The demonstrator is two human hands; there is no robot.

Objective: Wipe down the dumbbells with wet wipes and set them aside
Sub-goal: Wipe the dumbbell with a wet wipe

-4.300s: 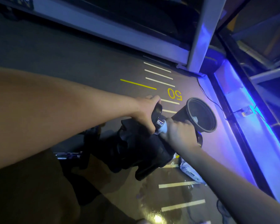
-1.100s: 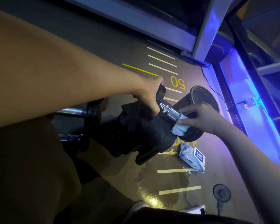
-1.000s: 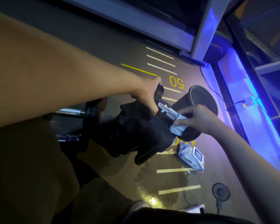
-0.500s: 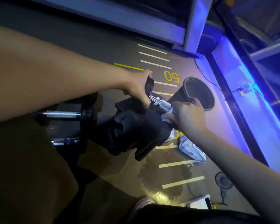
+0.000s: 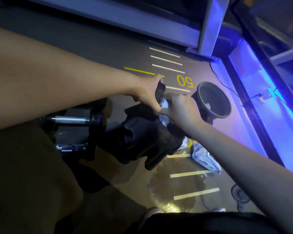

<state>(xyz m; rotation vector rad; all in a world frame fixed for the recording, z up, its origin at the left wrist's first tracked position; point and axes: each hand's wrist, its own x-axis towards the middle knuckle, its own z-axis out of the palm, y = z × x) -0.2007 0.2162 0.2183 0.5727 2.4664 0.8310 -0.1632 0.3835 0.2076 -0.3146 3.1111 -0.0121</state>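
Two hands meet on one dumbbell (image 5: 160, 93) held above the floor (image 5: 108, 48): the left hand (image 5: 149, 93) grips its dark end plate, the right hand (image 5: 181, 108) curls a wet wipe (image 5: 164, 119) round the handle.

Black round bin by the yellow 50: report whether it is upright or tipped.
Tipped. The black round bin lies on its side on the floor, its open mouth facing the camera; a pale scrap shows inside.
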